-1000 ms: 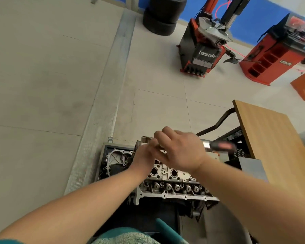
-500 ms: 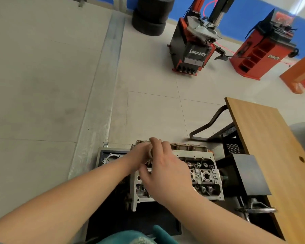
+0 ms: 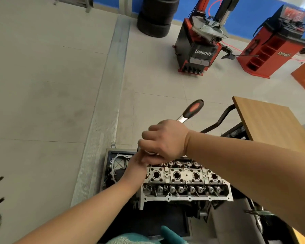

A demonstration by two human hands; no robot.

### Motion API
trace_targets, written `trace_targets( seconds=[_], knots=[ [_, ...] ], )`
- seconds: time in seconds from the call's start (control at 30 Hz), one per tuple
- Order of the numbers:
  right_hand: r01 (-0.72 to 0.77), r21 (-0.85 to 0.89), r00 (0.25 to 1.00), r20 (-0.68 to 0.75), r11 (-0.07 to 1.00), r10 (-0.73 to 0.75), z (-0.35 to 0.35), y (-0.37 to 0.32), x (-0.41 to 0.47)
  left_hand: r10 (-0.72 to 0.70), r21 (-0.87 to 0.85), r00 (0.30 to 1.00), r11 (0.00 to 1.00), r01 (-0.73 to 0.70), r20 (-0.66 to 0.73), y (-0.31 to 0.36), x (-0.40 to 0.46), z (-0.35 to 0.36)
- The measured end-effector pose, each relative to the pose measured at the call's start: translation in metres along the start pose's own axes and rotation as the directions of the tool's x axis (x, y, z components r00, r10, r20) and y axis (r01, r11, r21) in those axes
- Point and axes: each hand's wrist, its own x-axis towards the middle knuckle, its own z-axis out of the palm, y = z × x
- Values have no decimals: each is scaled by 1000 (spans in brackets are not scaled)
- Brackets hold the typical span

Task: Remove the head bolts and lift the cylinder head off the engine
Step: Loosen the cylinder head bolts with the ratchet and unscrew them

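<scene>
My right hand [image 3: 165,138] curls its fingers [image 3: 146,134] round the head of a black-and-red-handled steel ratchet [image 3: 190,110]; left hand [image 3: 136,163], fingers hidden, reaches beneath it. The bare aluminium cylinder head [image 3: 185,184] lies directly below both.

The right hand [image 3: 165,140] grips a ratchet [image 3: 190,111] by its head, handle sticking out beyond the fingers [image 3: 144,134]. The left hand [image 3: 137,164] reaches beneath them, over the cylinder head [image 3: 183,184].

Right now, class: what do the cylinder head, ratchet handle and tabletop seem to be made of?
Cylinder head: likely cast aluminium, matte silver-grey, rough. Ratchet handle: black and red grip, probably rubber or plastic, on a shiny steel-looking shank. Tabletop: wood or laminate, with visible brown grain.
</scene>
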Motion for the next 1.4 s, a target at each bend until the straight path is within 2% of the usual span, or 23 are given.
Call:
trace_targets(
  seconds=[0.07, 0.13, 0.2, 0.27, 0.33, 0.4, 0.47, 0.5, 0.57, 0.6, 0.67, 0.73, 0.8, 0.9, 0.97, 1.0, 1.07, 1.13, 1.2, 1.27, 1.3, 1.33, 1.4],
  knots=[
    [52, 10, 998, 25, 999, -52, 1, 6, 8, 77, 29, 997, 997, -77, 10, -1, -4, -3],
    [12, 18, 999, 38, 1000, -12, -2, 5, 3, 148, 33, 986, 988, -150, 71, -5, -7, -12],
    [-96, -9, 994, 49, 995, 97, -6, -8, -6, 213, 211, 966, 947, -241, 147, -11, 1, -21],
    [-281, -36, 954, 102, 959, 283, -5, -28, -12, 213, 374, 951, 882, -285, 223, -13, 9, -30],
    [-546, 14, 827, 171, 838, 536, -6, -51, -15, 183, 413, 950, 868, -277, 252, -12, 15, -35],
    [-755, 224, 655, 321, 617, 685, -11, -66, -24, 208, 398, 943, 867, -301, 258, -11, 15, -30],
    [-825, 403, 562, 524, 396, 640, -25, -66, -38, 214, 347, 956, 897, -275, 203, -12, 12, -21],
    [-833, 421, 552, 574, 361, 605, -33, -62, -42, 215, 328, 963, 909, -258, 162, -13, 11, -16],
    [-836, 382, 549, 616, 395, 565, -40, -53, -44, 241, 328, 968, 911, -250, 67, -18, 9, -7],
    [-827, 344, 555, 628, 446, 546, -42, -48, -41, 254, 335, 967, 910, -244, 16, -20, 7, -2],
    [-745, 277, 615, 638, 606, 465, -45, -35, -31, 265, 351, 959, 911, -217, -96, -24, 3, 5],
    [-581, 240, 683, 663, 778, 305, -50, -16, -20, 258, 334, 947, 925, -183, -194, -25, 0, 10],
    [-357, 168, 704, 695, 919, 146, -59, 8, -7, 234, 313, 939, 938, -150, -252, -20, -1, 16],
    [-153, 92, 704, 709, 984, 43, -63, 26, 5, 216, 387, 943, 916, -106, -255, -10, 5, 22],
    [-183, 102, 725, 686, 978, 64, -57, 23, 2, 174, 384, 953, 921, -68, -247, -8, 9, 20],
    [-262, 117, 745, 656, 958, 124, -54, 18, -3, 146, 361, 959, 931, -50, -244, -7, 10, 18],
    [-512, 161, 730, 599, 844, 329, -50, 7, -20, 124, 328, 965, 944, -42, -233, -6, 10, 13],
    [-717, 215, 610, 655, 663, 446, -49, -8, -40, 155, 336, 961, 939, -72, -228, -3, 9, 12],
    [-833, 333, 506, 781, 442, 366, -52, -30, -59, 169, 347, 956, 935, -78, -241, 1, 9, 13],
    [-875, 476, 484, 846, 91, 223, -61, -45, -69, 154, 348, 959, 935, -65, -236, 3, 9, 13],
    [-867, 496, 483, 859, -40, 170, -64, -47, -70, 134, 352, 964, 935, -46, -230, 4, 8, 13],
    [-868, 492, 479, 863, -59, 158, -65, -43, -68, 101, 347, 969, 938, -17, -224, 5, 7, 12],
    [-886, 456, 464, 865, 91, 189, -63, -27, -62, 38, 312, 975, 950, 32, -219, 6, 7, 10]
  ],
)
